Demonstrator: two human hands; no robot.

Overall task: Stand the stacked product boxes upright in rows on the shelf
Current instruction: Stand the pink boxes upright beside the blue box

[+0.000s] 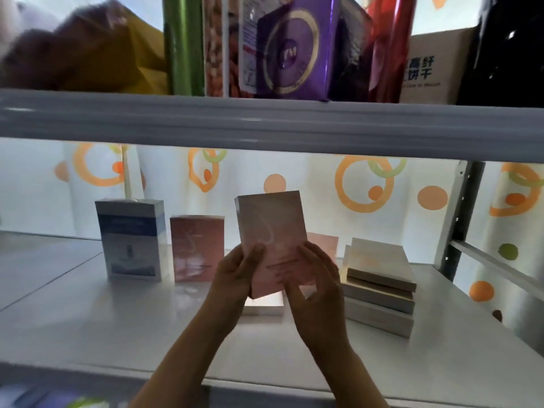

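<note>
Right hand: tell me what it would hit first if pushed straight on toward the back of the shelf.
Probably the upright pink box half hidden behind the held pale pink box that the right hand grips; depth is unclear.

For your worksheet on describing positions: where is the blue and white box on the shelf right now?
The blue and white box stands upright at the left end of the row on the lower shelf, just left of a standing pink box.

Backlit thru curtain (309, 184); hands dark, top-left blurred, edges bowed, shelf (88, 313) glare.
</note>
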